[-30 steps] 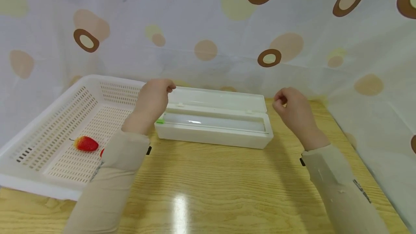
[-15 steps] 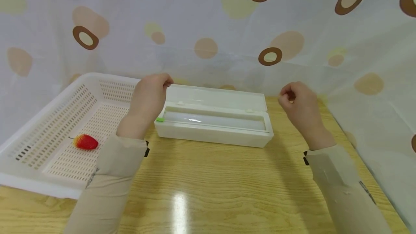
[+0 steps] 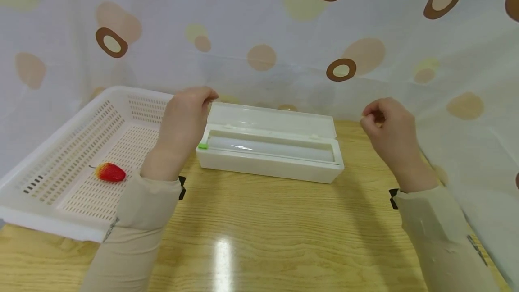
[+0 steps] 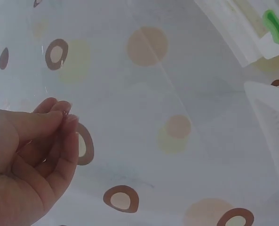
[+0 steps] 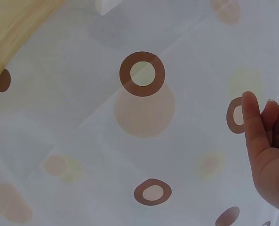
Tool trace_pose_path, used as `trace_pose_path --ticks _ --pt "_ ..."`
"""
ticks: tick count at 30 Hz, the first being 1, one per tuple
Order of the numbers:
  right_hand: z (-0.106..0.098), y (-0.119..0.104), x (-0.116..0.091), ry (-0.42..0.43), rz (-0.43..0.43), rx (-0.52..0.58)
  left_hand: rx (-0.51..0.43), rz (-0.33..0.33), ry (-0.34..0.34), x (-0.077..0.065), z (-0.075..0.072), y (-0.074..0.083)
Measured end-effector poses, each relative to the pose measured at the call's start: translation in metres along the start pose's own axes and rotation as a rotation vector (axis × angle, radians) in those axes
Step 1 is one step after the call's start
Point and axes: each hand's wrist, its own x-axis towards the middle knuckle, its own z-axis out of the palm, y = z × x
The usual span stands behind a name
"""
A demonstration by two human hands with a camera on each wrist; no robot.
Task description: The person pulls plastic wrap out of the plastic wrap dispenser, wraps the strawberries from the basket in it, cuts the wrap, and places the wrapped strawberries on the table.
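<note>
Box [image 3: 269,168]: lid [image 3: 272,120] raised, pale roll [image 3: 272,148] inside
Left hand [image 3: 183,123]: fingertips pinching clear film [image 4: 62,65]
Right hand [image 3: 391,132]: thumb and fingertips pinching clear film
Basket [image 3: 48,225]: red fruit [image 3: 111,172] inside

From my end I can read no lettering, label, brand, number or sign; the dark marks [image 3: 110,230] on the left sleeve [image 3: 139,208] are too small to make out.

Between the left hand [image 3: 182,123] and right hand [image 3: 393,132] I see the box [image 3: 267,166] on the table [image 3: 284,233], the roll [image 3: 279,149] in it, its lid [image 3: 275,120] behind. Film [image 4: 62,65] is at the hands' fingertips. Left of the left hand I have the basket [image 3: 48,226], holding fruit [image 3: 111,172]; behind hangs the sheet [image 3: 227,12].
</note>
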Motion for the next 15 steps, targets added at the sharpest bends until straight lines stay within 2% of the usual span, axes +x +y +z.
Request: trace_pose_path --ticks 9,15 --pt "-0.017 -0.008 -0.003 0.026 -0.029 -0.001 0.002 0.04 0.051 -0.005 -0.012 0.008" --pt "-0.031 -0.016 -0.011 0.012 -0.067 0.007 0.023 0.091 0.115 -0.018 -0.02 0.014"
